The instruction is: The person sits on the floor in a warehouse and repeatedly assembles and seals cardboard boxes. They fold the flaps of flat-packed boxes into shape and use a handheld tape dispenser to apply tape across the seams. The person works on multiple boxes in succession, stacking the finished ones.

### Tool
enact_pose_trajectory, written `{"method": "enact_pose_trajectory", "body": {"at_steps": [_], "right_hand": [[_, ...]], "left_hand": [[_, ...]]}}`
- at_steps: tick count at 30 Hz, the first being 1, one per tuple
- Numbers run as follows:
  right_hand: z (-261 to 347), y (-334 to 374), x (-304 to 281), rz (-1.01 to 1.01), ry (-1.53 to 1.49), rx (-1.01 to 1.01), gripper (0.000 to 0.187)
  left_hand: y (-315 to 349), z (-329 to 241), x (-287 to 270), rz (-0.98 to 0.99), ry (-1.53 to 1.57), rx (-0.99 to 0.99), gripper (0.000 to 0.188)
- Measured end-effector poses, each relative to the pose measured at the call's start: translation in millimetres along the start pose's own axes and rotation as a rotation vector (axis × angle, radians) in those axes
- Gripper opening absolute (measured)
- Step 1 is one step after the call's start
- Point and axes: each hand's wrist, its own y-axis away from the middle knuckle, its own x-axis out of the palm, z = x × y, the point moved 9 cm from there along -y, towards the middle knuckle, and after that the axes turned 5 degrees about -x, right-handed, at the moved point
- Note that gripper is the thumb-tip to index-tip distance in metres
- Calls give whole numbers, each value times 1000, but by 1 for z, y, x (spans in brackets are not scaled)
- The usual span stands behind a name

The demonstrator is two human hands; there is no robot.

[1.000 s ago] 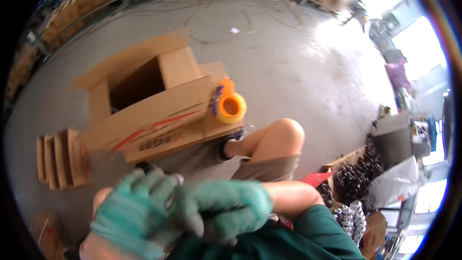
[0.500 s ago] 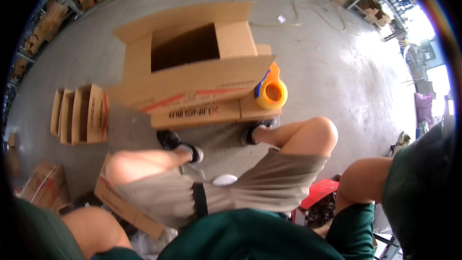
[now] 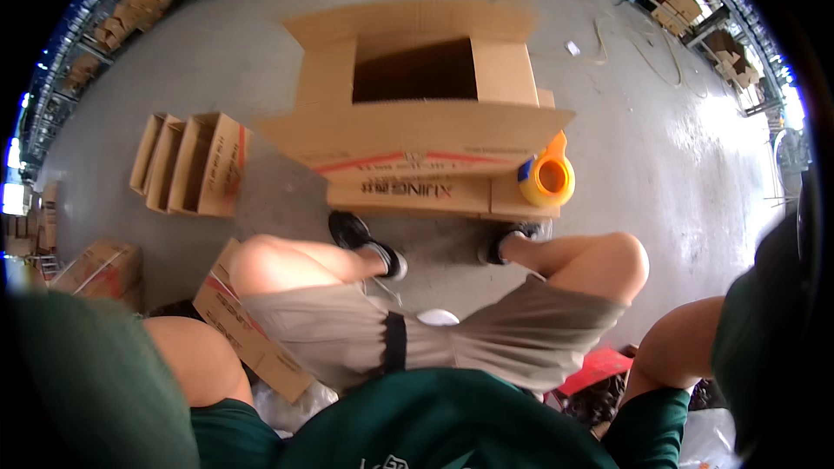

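Neither of my hands is in the picture. Both arms are bent, their bare parts showing at the lower left [image 3: 195, 360] and lower right [image 3: 673, 347], with blurred dark green cloth beside them. In front of my legs stands an upright cardboard box [image 3: 504, 74], its top flaps spread and its inside dark. It rests on a flat carton [image 3: 408, 194]. On that carton's right end a yellow-orange tape dispenser [image 3: 565, 187] with a roll of tape stands by the box's front flap. No hand touches any of these.
Several narrow open cartons [image 3: 228, 169] stand together on the floor at left. Nearer lie a carton [image 3: 104, 269] and a tilted flat one [image 3: 248, 330]. A red box [image 3: 595, 369] of dark parts sits by my right thigh. Loaded shelves [image 3: 135, 17] line the far edges.
The whole view has swung left, so the box, cartons and dispenser appear farther right. Box and dispenser keep their places on the flat carton. My hands are out of view in both frames.
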Motion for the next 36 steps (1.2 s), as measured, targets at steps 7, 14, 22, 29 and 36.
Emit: {"method": "enact_pose_trajectory", "body": {"at_steps": [7,14,22,29,36], "right_hand": [[-102,-39,91,78,46,225,94],[-174,-22,153,351,-188,523,80],[-154,10,177,419,-399,578,41],[-174,26,206,26,-461,507,32],[-172,35,217,-85,-568,664,37]], "left_hand": [[58,155,98,284,-97,-554,126],[99,227,149,159,314,-900,126],[124,241,198,254,335,-1061,83],[149,251,209,202,545,-1252,22],[141,241,207,196,589,-1206,43]]}}
